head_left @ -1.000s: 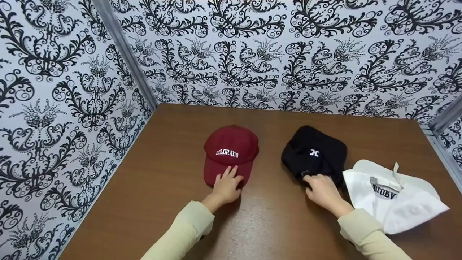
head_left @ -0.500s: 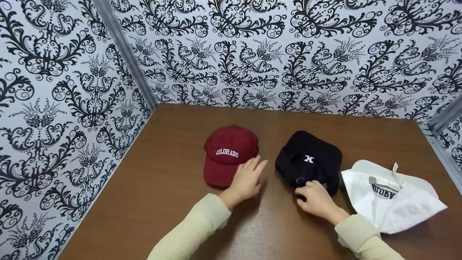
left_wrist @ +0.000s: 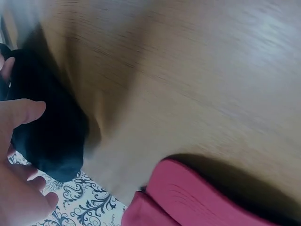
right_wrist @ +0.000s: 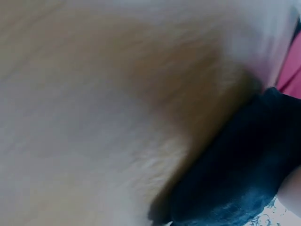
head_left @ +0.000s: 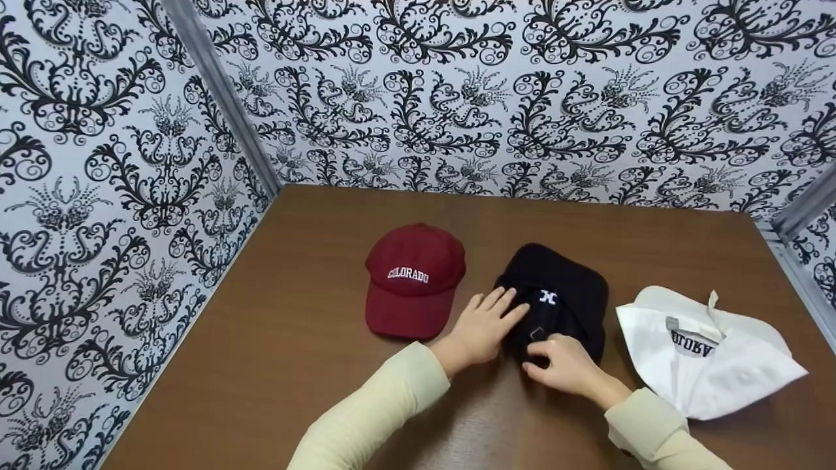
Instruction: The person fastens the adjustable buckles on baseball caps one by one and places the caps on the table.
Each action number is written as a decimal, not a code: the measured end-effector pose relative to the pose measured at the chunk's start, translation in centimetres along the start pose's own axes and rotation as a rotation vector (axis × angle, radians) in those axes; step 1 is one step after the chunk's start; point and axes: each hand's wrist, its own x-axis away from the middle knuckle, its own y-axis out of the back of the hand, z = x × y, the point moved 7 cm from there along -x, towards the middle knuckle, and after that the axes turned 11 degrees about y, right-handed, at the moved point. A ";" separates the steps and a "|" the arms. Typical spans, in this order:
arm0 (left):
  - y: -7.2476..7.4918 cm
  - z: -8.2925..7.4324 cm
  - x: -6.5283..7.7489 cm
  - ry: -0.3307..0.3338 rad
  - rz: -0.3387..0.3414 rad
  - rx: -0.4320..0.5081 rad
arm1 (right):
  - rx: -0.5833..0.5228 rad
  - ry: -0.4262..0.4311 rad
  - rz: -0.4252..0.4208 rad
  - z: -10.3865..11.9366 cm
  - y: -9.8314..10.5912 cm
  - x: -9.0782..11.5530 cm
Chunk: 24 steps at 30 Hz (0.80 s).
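A black cap [head_left: 575,281] with a small white emblem lies in the middle right of the table in the head view, its strap buckle towards me. My right hand [head_left: 567,365] pinches its near edge with curled fingers. At its left side my left hand [head_left: 478,329] has its fingers spread and reaching over the edge; whether they touch the cloth I cannot tell. In the left wrist view, the thumb and fingers [left_wrist: 28,112] stand apart beside the black cap. The right wrist view is blurred and shows the black cap [right_wrist: 235,174] low on the right.
A red cap [head_left: 418,258] lettered COLORADO sits left of the black one, brim towards me. To the right lies a white cap [head_left: 738,378] with its strap and inside lettering showing. Patterned walls [head_left: 444,98] border the brown table [head_left: 274,313].
My left hand has left the red cap's brim and moved right to the black cap. The black cap has shifted slightly left and nearer with my right hand.
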 end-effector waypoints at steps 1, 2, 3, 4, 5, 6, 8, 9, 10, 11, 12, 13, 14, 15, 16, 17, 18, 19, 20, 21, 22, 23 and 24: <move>0.0 -0.1 -0.1 -0.003 -0.005 -0.001 | -0.050 -0.018 0.024 0.0 0.0 -0.1; 0.1 -0.3 -0.1 -0.005 -0.013 -0.002 | -0.100 -0.032 0.044 0.1 0.0 -0.2; 0.1 -0.3 -0.2 -0.005 -0.023 -0.001 | -0.150 -0.045 0.062 0.1 0.0 -0.3; 0.2 -0.3 -0.2 -0.004 -0.029 0.006 | -0.195 -0.055 0.074 0.1 0.1 -0.3; 0.2 -0.3 -0.3 -0.003 -0.035 0.011 | -0.240 -0.064 0.082 0.2 0.2 -0.3; 0.3 -0.2 -0.3 -0.001 -0.042 0.019 | -0.277 -0.072 0.087 0.2 0.3 -0.3; 0.5 0.2 -0.4 -0.001 -0.049 0.037 | -0.314 -0.083 0.085 0.2 0.8 -0.2; 0.6 0.5 -0.4 0.000 -0.053 0.047 | -0.309 -0.088 0.085 0.2 1.1 -0.1; 0.8 0.8 -0.4 0.001 -0.055 0.057 | -0.287 -0.094 0.085 0.2 1.4 0.0; 0.9 1.1 -0.5 0.003 -0.055 0.074 | -0.259 -0.099 0.088 0.1 1.8 0.1; 1.1 1.4 -0.5 0.005 -0.054 0.093 | -0.221 -0.105 0.098 0.1 2.0 0.3; 1.2 1.8 -0.5 0.008 -0.046 0.115 | -0.179 -0.106 0.112 0.0 2.2 0.5; 1.3 2.1 -0.5 0.011 -0.038 0.138 | -0.133 -0.100 0.125 -0.1 2.3 0.6; 1.4 2.4 -0.5 0.013 -0.028 0.161 | -0.086 -0.090 0.138 -0.1 2.4 0.8; 1.5 2.7 -0.4 0.017 -0.014 0.184 | -0.044 -0.077 0.148 -0.1 2.5 1.0; 1.5 2.9 -0.4 0.018 0.004 0.206 | -0.011 -0.060 0.155 -0.2 2.5 1.2; 1.5 3.1 -0.3 0.018 0.025 0.226 | 0.017 -0.044 0.157 -0.2 2.5 1.3; 1.5 3.3 -0.3 0.017 0.050 0.246 | 0.038 -0.031 0.155 -0.2 2.5 1.4; 1.5 3.4 -0.2 0.016 0.076 0.268 | 0.050 -0.027 0.152 -0.2 2.5 1.5; 1.5 3.5 -0.2 0.013 0.105 0.290 | 0.047 -0.030 0.152 -0.3 2.5 1.6; 1.5 3.6 -0.1 0.012 0.136 0.316 | 0.026 -0.044 0.158 -0.4 2.5 1.7; 1.5 3.6 0.0 0.011 0.166 0.339 | -0.009 -0.069 0.164 -0.6 2.4 1.8; 1.4 3.7 0.0 0.012 0.196 0.368 | -0.055 -0.095 0.167 -0.8 2.4 1.8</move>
